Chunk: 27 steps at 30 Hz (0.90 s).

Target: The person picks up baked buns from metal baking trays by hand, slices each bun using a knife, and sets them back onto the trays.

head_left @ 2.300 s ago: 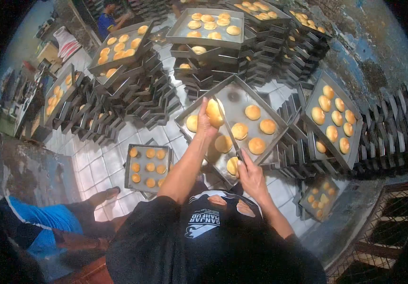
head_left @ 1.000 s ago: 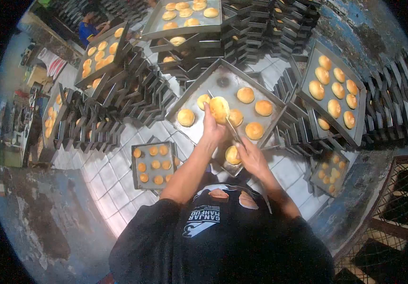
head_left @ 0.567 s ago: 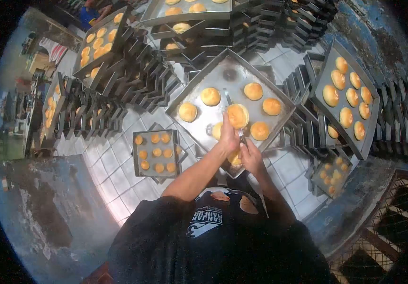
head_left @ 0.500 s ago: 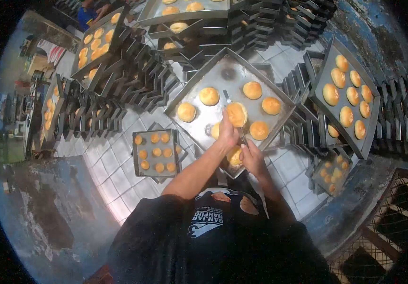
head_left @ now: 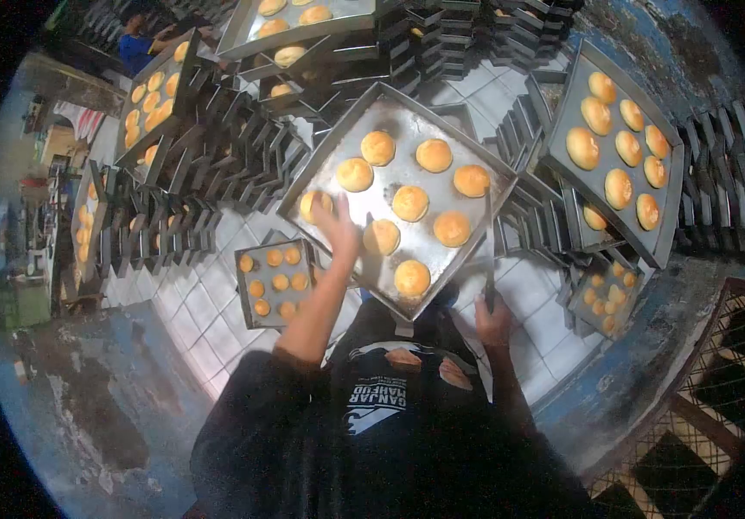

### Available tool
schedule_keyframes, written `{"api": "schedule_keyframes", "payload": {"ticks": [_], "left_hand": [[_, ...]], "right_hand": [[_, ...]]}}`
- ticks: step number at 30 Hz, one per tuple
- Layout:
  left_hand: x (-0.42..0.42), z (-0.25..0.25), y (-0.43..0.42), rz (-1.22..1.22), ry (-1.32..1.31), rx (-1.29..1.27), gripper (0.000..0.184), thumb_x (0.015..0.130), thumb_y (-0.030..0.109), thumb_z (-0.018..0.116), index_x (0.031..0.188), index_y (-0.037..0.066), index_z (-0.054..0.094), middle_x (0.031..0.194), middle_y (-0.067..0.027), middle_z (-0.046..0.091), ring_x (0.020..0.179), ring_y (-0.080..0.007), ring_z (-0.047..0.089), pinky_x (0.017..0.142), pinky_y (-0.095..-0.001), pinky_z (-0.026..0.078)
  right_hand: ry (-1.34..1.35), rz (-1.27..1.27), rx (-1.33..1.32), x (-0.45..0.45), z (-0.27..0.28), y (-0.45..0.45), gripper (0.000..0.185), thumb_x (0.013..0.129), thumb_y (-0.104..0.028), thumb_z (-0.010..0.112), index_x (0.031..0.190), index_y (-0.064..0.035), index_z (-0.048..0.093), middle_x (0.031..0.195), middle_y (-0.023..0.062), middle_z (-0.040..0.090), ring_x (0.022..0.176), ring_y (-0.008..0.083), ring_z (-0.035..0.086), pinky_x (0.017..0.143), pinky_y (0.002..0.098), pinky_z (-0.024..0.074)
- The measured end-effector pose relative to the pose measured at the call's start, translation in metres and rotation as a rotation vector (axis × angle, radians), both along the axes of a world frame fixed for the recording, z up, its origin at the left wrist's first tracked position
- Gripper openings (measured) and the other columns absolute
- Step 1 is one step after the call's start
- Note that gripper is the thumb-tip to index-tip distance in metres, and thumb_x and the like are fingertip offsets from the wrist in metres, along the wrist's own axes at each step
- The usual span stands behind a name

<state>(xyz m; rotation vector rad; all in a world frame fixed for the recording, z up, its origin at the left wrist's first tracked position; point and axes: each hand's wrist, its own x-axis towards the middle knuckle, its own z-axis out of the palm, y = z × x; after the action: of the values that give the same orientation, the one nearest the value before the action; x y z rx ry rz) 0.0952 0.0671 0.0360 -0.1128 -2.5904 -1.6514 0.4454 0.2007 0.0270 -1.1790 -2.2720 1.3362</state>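
A square metal baking tray (head_left: 299, 218) lies turned cornerwise in front of me, holding several round golden buns (head_left: 410, 203). At its left corner my left hand (head_left: 338, 232) has its fingers around the edge of a bun (head_left: 310, 206), which stays on the tray. Beyond the tray's right side, my right hand (head_left: 492, 322) is closed on the handle of a long-bladed knife (head_left: 489, 246). The blade points away from me, close along the tray's right edge.
Stacked trays of buns rise at the left (head_left: 169, 130), the back (head_left: 303, 39) and the right (head_left: 623, 156). Lower trays of buns stand at left (head_left: 249, 320) and right (head_left: 580, 298) on white floor tiles (head_left: 191, 303). Another person (head_left: 136, 52) is at the far left.
My left hand has gone from a bun held above the tray's middle to the bun at the left corner. My right hand has drawn the knife away to the right.
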Motion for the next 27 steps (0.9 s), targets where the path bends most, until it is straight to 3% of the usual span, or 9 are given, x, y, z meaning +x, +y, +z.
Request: {"api": "schedule_keyframes", "payload": {"ticks": [1,3,6,10,13,16,20,25,27], "left_hand": [[0.022,-0.003,-0.026,-0.001,0.023,-0.113,0.078,0.098,0.041,0.063,0.149,-0.011,0.032,0.152,-0.0315,0.037,0.143,-0.0415,0.036,0.118,-0.0470,0.026],[0.067,-0.050,-0.060,0.226,-0.083,-0.314,0.094,0.092,0.049,0.067,0.149,-0.014,0.028,0.154,-0.0359,0.030,0.144,-0.0460,0.029,0.121,-0.0501,0.020],[0.105,-0.077,-0.083,0.164,-0.279,-0.611,0.115,0.082,0.065,0.069,0.149,-0.018,0.024,0.154,-0.0376,0.028,0.147,-0.0476,0.024,0.123,-0.0524,0.016],[0.111,-0.092,-0.090,0.114,-0.373,-0.667,0.106,0.081,0.055,0.071,0.150,-0.012,0.029,0.156,-0.0382,0.024,0.147,-0.0513,0.020,0.122,-0.0541,0.015],[0.109,-0.121,-0.108,0.215,-0.279,-0.573,0.083,0.085,0.039,0.068,0.146,-0.010,0.039,0.157,-0.0342,0.027,0.147,-0.0481,0.023,0.122,-0.0518,0.019],[0.100,-0.122,-0.147,0.456,-0.463,0.028,0.052,0.092,0.020,0.057,0.133,-0.011,0.050,0.131,-0.0285,0.056,0.120,-0.0370,0.055,0.104,-0.0440,0.042],[0.095,-0.073,-0.226,0.586,-0.569,0.371,0.042,0.092,0.020,0.058,0.122,-0.010,0.059,0.109,-0.0213,0.067,0.098,-0.0305,0.063,0.091,-0.0432,0.048],[0.095,-0.171,-0.349,0.859,-0.485,0.870,0.031,0.095,0.020,0.056,0.112,-0.005,0.061,0.098,-0.0126,0.066,0.078,-0.0218,0.061,0.066,-0.0413,0.049],[0.115,-0.212,-0.409,0.712,-0.477,0.675,0.031,0.094,0.021,0.054,0.109,-0.005,0.061,0.100,-0.0131,0.066,0.081,-0.0233,0.062,0.071,-0.0409,0.051]], "right_hand": [[-0.015,-0.015,0.042,-0.004,-0.005,0.005,0.032,0.100,-0.029,0.057,0.115,-0.0012,0.063,0.070,0.0085,0.057,0.064,0.0245,0.059,0.064,0.0432,0.0477],[-0.189,-0.091,-0.179,-0.025,-0.012,0.019,0.031,0.099,-0.026,0.060,0.117,-0.0008,0.061,0.083,0.0121,0.062,0.076,0.0289,0.062,0.071,0.0448,0.0486],[0.140,0.020,0.170,-0.060,-0.033,0.040,0.038,0.101,-0.026,0.059,0.125,0.0032,0.059,0.117,0.0229,0.060,0.109,0.0377,0.058,0.095,0.0442,0.0450],[0.052,0.046,-0.048,-0.095,-0.034,0.040,0.052,0.100,-0.029,0.059,0.139,0.0054,0.052,0.140,0.0286,0.053,0.130,0.0403,0.051,0.112,0.0436,0.0371],[0.086,0.076,-0.143,-0.098,-0.060,0.036,0.044,0.101,-0.026,0.058,0.134,0.0038,0.057,0.122,0.0222,0.065,0.112,0.0333,0.063,0.098,0.0418,0.0478],[0.242,0.086,-0.419,-0.122,-0.033,-0.017,0.030,0.101,-0.015,0.059,0.125,0.0033,0.060,0.104,0.0090,0.068,0.084,0.0152,0.066,0.075,0.0319,0.0555],[0.216,0.158,-0.576,-0.169,-0.005,-0.092,0.031,0.103,-0.016,0.056,0.126,0.0037,0.057,0.112,0.0083,0.064,0.095,0.0158,0.064,0.085,0.0316,0.0544],[0.007,0.469,-0.661,-0.249,0.026,-0.181,0.031,0.105,-0.020,0.056,0.128,0.0007,0.056,0.120,0.0088,0.062,0.102,0.0167,0.062,0.091,0.0315,0.0528],[0.033,0.471,-0.739,-0.274,0.015,-0.222,0.033,0.105,-0.023,0.057,0.129,-0.0012,0.056,0.119,0.0093,0.064,0.103,0.0167,0.062,0.091,0.0309,0.0526]]}}
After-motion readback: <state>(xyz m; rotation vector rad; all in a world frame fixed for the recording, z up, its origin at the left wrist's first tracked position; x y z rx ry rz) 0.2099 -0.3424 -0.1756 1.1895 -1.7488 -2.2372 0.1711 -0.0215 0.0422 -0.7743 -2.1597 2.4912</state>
